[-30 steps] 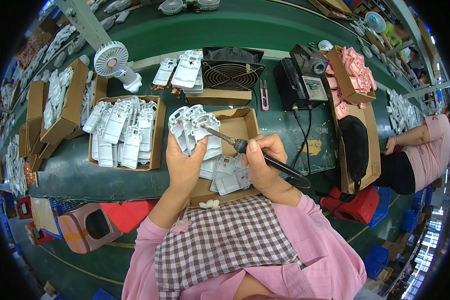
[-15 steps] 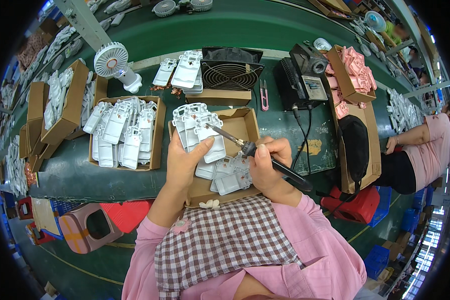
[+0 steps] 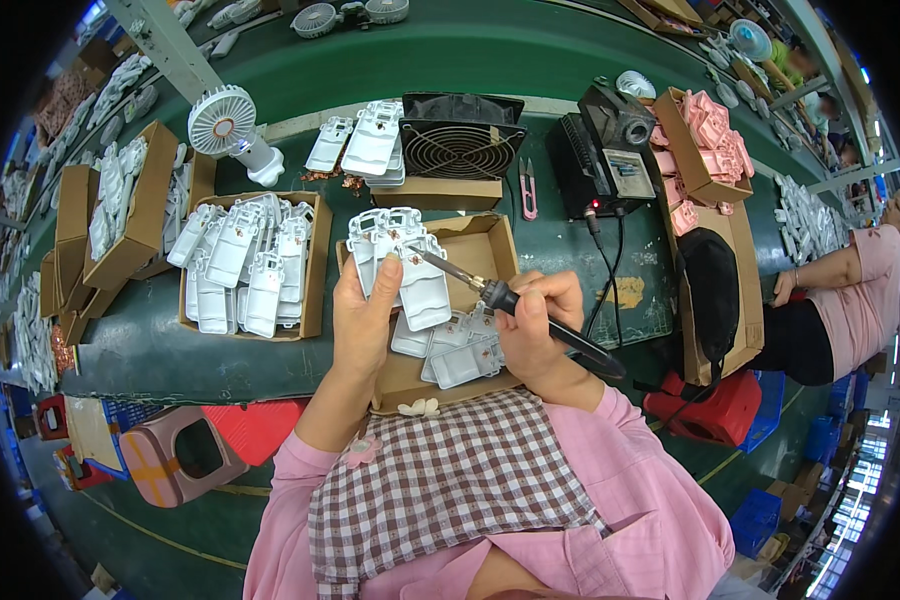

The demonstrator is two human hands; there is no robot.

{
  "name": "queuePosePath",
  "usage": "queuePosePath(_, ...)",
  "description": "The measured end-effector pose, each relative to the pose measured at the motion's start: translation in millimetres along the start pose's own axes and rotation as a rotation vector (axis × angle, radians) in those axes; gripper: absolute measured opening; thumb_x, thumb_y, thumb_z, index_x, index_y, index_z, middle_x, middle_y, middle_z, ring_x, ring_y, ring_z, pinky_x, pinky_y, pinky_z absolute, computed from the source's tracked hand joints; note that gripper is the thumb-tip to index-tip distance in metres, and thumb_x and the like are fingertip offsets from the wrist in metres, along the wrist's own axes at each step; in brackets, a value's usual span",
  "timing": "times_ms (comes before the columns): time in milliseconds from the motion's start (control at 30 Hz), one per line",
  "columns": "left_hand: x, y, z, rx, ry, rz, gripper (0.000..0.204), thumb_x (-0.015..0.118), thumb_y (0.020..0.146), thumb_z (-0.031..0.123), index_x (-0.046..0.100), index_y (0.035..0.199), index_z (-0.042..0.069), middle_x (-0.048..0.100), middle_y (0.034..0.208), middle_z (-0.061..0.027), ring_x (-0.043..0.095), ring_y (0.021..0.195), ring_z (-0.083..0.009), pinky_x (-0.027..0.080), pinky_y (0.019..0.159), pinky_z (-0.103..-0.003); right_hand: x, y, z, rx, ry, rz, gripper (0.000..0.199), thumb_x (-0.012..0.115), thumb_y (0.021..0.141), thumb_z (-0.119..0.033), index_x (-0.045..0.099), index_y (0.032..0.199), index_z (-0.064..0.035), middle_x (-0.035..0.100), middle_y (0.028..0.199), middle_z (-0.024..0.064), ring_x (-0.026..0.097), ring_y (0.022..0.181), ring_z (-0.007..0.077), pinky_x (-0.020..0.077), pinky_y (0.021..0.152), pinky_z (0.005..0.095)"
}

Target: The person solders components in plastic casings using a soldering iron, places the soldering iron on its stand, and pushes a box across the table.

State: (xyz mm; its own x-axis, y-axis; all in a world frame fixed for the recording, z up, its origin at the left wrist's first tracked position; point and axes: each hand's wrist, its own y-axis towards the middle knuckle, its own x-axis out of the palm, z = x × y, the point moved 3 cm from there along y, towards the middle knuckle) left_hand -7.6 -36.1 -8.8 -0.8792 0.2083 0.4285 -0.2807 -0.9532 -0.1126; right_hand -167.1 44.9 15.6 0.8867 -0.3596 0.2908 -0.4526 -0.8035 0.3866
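My left hand point(image 3: 362, 318) grips a small fan of white plastic housings point(image 3: 425, 298), its thumb pressed on their faces. In my right hand point(image 3: 538, 335) is a soldering iron point(image 3: 503, 298) with a black handle, held like a pen. Its metal tip points left and reaches the upper part of the front housing; whether it touches is too small to tell. Below both hands stands an open cardboard box point(image 3: 483, 240), with several more white housings point(image 3: 467, 362) lying in it.
At left, a cardboard box point(image 3: 315, 290) holds many white housings. A white handheld fan point(image 3: 224, 125) stands behind it. Ahead are a black square fan point(image 3: 462, 150) and pink-handled snips point(image 3: 528, 190). Right of these sit a black soldering station point(image 3: 610, 160) and pink parts point(image 3: 708, 140). A co-worker point(image 3: 840, 290) stands far right.
My left thumb has shifted up and left on the held housings, and the front housing sits more upright. The iron has barely moved. A red light now shows on the soldering station.
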Motion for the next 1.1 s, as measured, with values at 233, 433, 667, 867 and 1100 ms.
queuePosePath(233, -1, 1, 2, -0.035, -0.061, 0.015, 0.026, 0.056, 0.093, 0.019, 0.054, 0.114, 0.002, 0.063, 0.095, -0.0043, 0.06, 0.079, -0.0092, 0.05, 0.069, -0.024, 0, 0, 3, 0.012, -0.004, 0.001, 0.018, 0.054, 0.091, -0.016, 0.04, 0.088, -0.0052, 0.049, 0.068, 0.008, 0.044, 0.05, 0.0094, 0.0418, 0.045, 0.0243)
queuePosePath(433, 2, -3, 8, 0.008, 0.088, 0.034, 0.023, 0.056, 0.093, 0.017, 0.054, 0.109, 0.001, 0.064, 0.088, -0.008, 0.062, 0.065, -0.0118, 0.049, 0.051, -0.023, 1, 4, 6, 0.049, -0.078, 0.008, 0.014, 0.053, 0.091, -0.009, 0.041, 0.085, -0.0051, 0.051, 0.065, 0.0062, 0.045, 0.048, 0.008, 0.0408, 0.044, 0.023)
queuePosePath(667, 3, -3, 7, 0.014, 0.153, 0.039, 0.022, 0.056, 0.093, 0.016, 0.054, 0.108, 0.0, 0.064, 0.085, -0.0083, 0.061, 0.064, -0.012, 0.048, 0.047, -0.023, 1, 6, 10, 0.086, -0.073, 0.049, 0.016, 0.059, 0.089, -0.006, 0.047, 0.08, -0.0026, 0.055, 0.066, 0.0013, 0.043, 0.055, 0.0013, 0.0355, 0.048, 0.0184)
queuePosePath(867, 3, -4, 8, 0.036, 0.21, 0.048, 0.022, 0.056, 0.092, 0.015, 0.054, 0.107, -0.001, 0.063, 0.082, -0.0075, 0.061, 0.062, -0.0112, 0.048, 0.046, -0.023, 3, 6, 10, 0.105, -0.045, 0.064, 0.016, 0.059, 0.089, -0.007, 0.047, 0.079, -0.0027, 0.055, 0.067, 0.0001, 0.044, 0.057, 0.0002, 0.0361, 0.048, 0.0179)
queuePosePath(1100, 3, -4, 7, 0.038, 0.21, 0.032, 0.021, 0.056, 0.092, 0.015, 0.055, 0.107, 0.0, 0.064, 0.083, -0.0073, 0.061, 0.063, -0.011, 0.048, 0.047, -0.022, 2, 5, 12, 0.107, -0.063, 0.055, 0.017, 0.06, 0.089, -0.007, 0.048, 0.078, -0.0028, 0.055, 0.066, -0.0006, 0.044, 0.056, 0.0001, 0.0354, 0.047, 0.0177)
